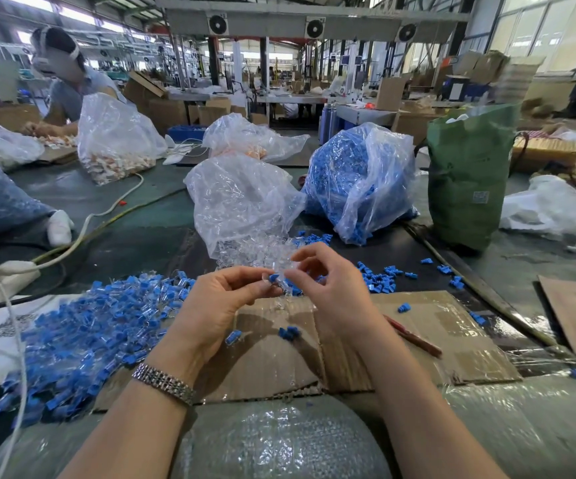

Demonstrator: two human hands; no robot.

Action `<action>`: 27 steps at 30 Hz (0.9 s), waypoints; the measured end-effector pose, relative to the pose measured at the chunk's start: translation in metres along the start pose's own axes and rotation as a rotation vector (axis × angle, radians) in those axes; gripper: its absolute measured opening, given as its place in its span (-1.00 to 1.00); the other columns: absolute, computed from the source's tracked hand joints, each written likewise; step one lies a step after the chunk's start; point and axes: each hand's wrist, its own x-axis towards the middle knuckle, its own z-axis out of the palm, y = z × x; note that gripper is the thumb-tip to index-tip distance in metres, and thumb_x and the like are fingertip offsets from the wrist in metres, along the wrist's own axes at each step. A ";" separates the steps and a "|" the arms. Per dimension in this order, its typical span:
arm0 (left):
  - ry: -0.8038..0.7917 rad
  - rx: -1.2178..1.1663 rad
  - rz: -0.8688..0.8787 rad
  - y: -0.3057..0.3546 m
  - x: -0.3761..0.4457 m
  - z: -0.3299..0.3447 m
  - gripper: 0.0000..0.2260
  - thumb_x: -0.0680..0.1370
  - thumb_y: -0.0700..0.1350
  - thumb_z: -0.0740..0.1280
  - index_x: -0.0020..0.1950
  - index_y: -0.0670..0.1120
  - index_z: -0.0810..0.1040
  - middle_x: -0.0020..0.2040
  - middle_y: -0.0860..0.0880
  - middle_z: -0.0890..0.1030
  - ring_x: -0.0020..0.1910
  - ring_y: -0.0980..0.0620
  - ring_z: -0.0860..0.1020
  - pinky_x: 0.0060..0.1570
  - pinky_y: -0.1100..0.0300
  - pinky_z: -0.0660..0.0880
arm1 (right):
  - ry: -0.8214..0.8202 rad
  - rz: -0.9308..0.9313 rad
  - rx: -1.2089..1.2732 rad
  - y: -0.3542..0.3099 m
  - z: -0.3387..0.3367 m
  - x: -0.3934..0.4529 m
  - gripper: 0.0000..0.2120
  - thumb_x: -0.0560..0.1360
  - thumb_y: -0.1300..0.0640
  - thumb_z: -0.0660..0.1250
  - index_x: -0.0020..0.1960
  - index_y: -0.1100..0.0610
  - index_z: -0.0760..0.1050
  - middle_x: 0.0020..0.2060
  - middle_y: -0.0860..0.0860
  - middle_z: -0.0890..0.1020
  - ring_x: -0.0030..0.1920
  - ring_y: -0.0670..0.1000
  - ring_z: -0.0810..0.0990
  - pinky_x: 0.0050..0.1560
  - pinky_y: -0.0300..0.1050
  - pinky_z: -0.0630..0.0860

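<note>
While both bags stand open at centre frame, the blue bag (pixel 379 188), right of centre, holds blue caps (pixel 334 174) and the clear bag (pixel 241 202) beside it spills clear shells (pixel 258 252). Just below, the left hand (pixel 221 302) pinches one small blue cap (pixel 273 278); the right hand (pixel 328 288) pinches a clear shell (pixel 284 286) against it.

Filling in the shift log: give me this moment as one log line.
left hand: pinches blue plug | right hand: pinches clear piece at plug | where: above cardboard sheet | nearby: blue-part pile on left

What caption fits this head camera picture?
Left hand and right hand pinch a blue part and clear part over cardboard.
</note>
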 end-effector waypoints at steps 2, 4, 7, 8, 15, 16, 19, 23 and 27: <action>-0.004 -0.019 -0.019 -0.001 0.001 -0.002 -0.81 0.44 -0.17 0.48 0.04 -0.08 0.74 0.01 -0.24 0.73 0.08 -0.15 0.71 -0.02 -0.02 0.69 | -0.033 0.170 -0.392 0.004 -0.015 0.000 -0.61 0.50 -0.20 0.42 0.20 -0.02 0.47 0.09 -0.08 0.55 0.10 -0.09 0.54 0.11 -0.17 0.51; 0.001 0.003 -0.010 -0.002 0.003 -0.002 -0.81 0.43 -0.15 0.49 0.04 -0.06 0.74 0.01 -0.23 0.73 0.10 -0.14 0.70 0.10 -0.05 0.63 | -0.109 0.398 -0.769 0.010 -0.026 -0.005 -0.35 0.44 -0.30 0.43 0.33 0.09 0.40 0.27 0.09 0.44 0.29 0.11 0.43 0.30 0.11 0.45; 0.001 0.003 0.005 -0.003 0.003 -0.002 -0.80 0.43 -0.13 0.50 0.05 -0.04 0.73 0.01 -0.21 0.73 0.10 -0.11 0.70 0.16 0.04 0.51 | -0.206 0.565 -0.886 0.015 -0.035 -0.013 -0.39 0.41 -0.31 0.45 0.22 0.12 0.46 0.24 0.13 0.47 0.25 0.15 0.47 0.24 0.11 0.48; -0.002 0.006 0.012 -0.003 0.003 -0.001 -0.80 0.43 -0.13 0.50 0.05 -0.03 0.73 0.01 -0.20 0.74 0.11 -0.11 0.70 0.16 0.05 0.50 | -0.213 0.555 -0.866 0.016 -0.036 -0.013 -0.53 0.44 -0.24 0.45 0.07 0.11 0.48 0.16 0.13 0.52 0.18 0.14 0.52 0.18 0.07 0.50; 0.018 -0.107 0.000 -0.002 0.004 -0.003 -0.80 0.39 -0.16 0.50 0.01 -0.08 0.75 0.05 -0.22 0.72 0.12 -0.13 0.69 0.06 0.13 0.54 | -0.152 0.444 -0.558 0.001 -0.039 -0.014 -0.71 0.50 0.01 0.38 -0.29 0.11 0.40 -0.34 0.04 0.54 -0.33 0.05 0.49 -0.39 -0.12 0.31; 0.025 -0.122 -0.005 -0.002 0.005 -0.004 -0.79 0.38 -0.17 0.50 0.00 -0.09 0.75 0.07 -0.21 0.72 0.12 -0.12 0.69 0.02 0.15 0.56 | -0.180 0.434 -0.453 -0.004 -0.039 -0.013 -0.74 0.51 0.04 0.38 -0.27 0.13 0.43 -0.38 0.02 0.51 -0.38 0.03 0.47 -0.39 -0.12 0.35; 0.028 -0.164 0.002 -0.002 0.005 -0.003 -0.77 0.35 -0.16 0.53 0.00 -0.08 0.76 0.09 -0.17 0.72 0.08 -0.04 0.70 -0.13 0.28 0.59 | -0.348 0.364 -0.247 -0.018 -0.034 -0.009 -0.79 0.58 0.12 0.33 -0.19 0.21 0.52 -0.34 0.07 0.54 -0.32 0.07 0.56 -0.12 0.09 0.61; 0.038 -0.188 0.023 -0.002 0.006 -0.004 -0.75 0.29 -0.14 0.56 -0.03 -0.06 0.76 0.03 -0.12 0.74 -0.07 0.08 0.69 -0.19 0.33 0.57 | -0.528 0.347 -0.086 -0.030 -0.022 -0.007 -0.83 0.64 0.19 0.27 -0.05 0.27 0.54 -0.20 0.18 0.64 -0.17 0.11 0.67 0.11 0.25 0.62; 0.035 -0.146 0.035 -0.003 0.006 -0.004 -0.77 0.36 -0.18 0.53 0.00 -0.12 0.74 -0.05 -0.13 0.72 -0.23 0.09 0.64 -0.26 0.28 0.61 | -0.567 0.315 -0.086 -0.035 -0.020 -0.007 -0.83 0.66 0.15 0.25 -0.09 0.18 0.50 -0.12 0.19 0.72 -0.12 0.12 0.73 0.12 0.17 0.63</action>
